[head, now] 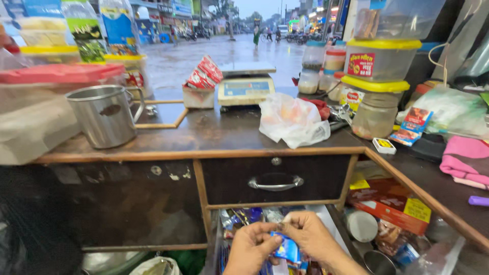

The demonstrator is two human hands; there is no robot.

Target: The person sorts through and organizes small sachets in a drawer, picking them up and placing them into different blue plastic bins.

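Both of my hands meet low in the middle of the head view, under the wooden counter. My left hand [250, 246] and my right hand [311, 235] pinch the same small blue sachet [287, 249] between thumbs and fingers. They hover over an open shelf space [239, 219] filled with several small packets. Just above them is a closed dark drawer with a metal handle [275, 182].
On the counter [204, 133] stand a steel mug [104, 115], a weighing scale [246, 89], a white plastic bag [293, 121], a box of red sachets [200, 87] and stacked plastic jars [378, 81]. A red carton [395, 204] and tins sit under the right counter. A wet street lies beyond.
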